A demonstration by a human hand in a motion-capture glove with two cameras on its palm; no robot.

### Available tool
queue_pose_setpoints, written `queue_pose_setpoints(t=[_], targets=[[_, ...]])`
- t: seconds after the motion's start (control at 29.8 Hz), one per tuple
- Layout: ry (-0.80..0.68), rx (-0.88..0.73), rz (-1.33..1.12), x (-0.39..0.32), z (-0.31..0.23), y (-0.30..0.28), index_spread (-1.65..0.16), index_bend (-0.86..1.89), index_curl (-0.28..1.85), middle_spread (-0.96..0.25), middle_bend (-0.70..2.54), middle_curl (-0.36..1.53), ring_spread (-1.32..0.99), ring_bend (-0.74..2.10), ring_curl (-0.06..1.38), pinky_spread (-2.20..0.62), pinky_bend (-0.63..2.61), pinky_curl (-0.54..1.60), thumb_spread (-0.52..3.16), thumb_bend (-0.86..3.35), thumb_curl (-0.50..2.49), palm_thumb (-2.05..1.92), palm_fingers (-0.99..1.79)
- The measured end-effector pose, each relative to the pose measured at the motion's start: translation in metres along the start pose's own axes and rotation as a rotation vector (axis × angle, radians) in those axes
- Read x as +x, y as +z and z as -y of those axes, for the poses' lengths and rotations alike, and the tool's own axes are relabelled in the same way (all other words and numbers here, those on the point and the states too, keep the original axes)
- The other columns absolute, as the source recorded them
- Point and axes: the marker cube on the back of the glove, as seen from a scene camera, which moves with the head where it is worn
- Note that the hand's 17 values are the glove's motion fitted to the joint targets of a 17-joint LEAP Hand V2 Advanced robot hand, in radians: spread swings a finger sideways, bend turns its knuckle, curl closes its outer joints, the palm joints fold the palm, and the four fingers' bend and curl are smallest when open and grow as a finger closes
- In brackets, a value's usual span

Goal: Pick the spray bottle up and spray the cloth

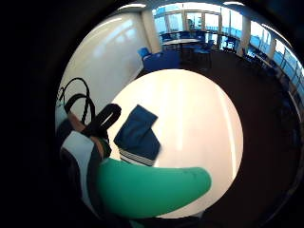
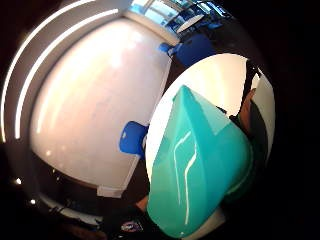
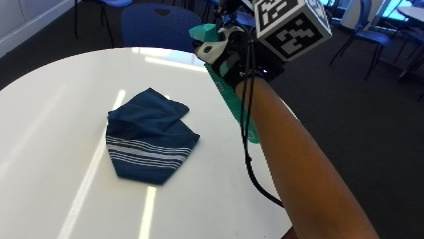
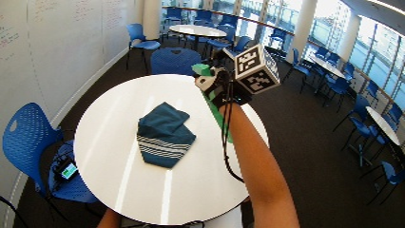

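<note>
Currently the gloved right hand [image 3: 232, 59] is raised above the far edge of the round white tabletop [image 3: 53, 114], at about 1 o'clock from the cloth [image 3: 149, 137], and its grip is wrapped around the green spray bottle [image 3: 232, 99], whose body hangs below the hand. Bottle: smooth, glossy teal-green plastic, tapered body; likely rigid, light and somewhat slippery, so best held at the neck with a finger free for the trigger. The trigger and nozzle are not clearly visible. Cloth: dark blue, soft, crumpled into a loose fold, white stripes across its near end; it lies flat near the tabletop's middle, well apart from the bottle. Judgement: bottle lifted, spraying not yet done; nozzle needs aiming toward the cloth.
</note>
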Motion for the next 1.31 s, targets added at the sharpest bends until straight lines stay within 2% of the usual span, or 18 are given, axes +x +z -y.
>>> queue_pose_setpoints(t=[0.23, 0.54, 0.8, 1.04, 1.31], targets=[[-0.002, -0.142, -0.183, -0.005, 0.000, 0.016, -0.29, 0.33, 0.57, -0.18, 0.54, 0.50, -0.18, 0.60, 0.45, -0.17, 0.40, 0.38, 0.35, -0.03, 0.78, 0.94, 1.36], [0.025, -0.421, -0.386, 0.004, 0.002, 0.043, -0.28, 0.34, 0.58, -0.18, 0.54, 0.50, -0.18, 0.60, 0.45, -0.17, 0.39, 0.38, 0.34, -0.03, 0.79, 0.94, 1.36], [0.079, -0.800, -0.509, 0.012, -0.018, 0.074, -0.28, 0.34, 0.58, -0.17, 0.55, 0.50, -0.19, 0.60, 0.45, -0.17, 0.39, 0.38, 0.33, -0.03, 0.79, 0.94, 1.35], [0.042, -0.916, -0.666, 0.024, -0.032, 0.109, -0.28, 0.35, 0.58, -0.18, 0.55, 0.50, -0.19, 0.59, 0.45, -0.17, 0.38, 0.38, 0.34, -0.03, 0.80, 0.93, 1.35], [0.152, -0.997, -0.752, 0.043, -0.040, 0.122, -0.28, 0.35, 0.58, -0.18, 0.55, 0.50, -0.19, 0.59, 0.45, -0.17, 0.37, 0.38, 0.34, -0.03, 0.80, 0.93, 1.35]])
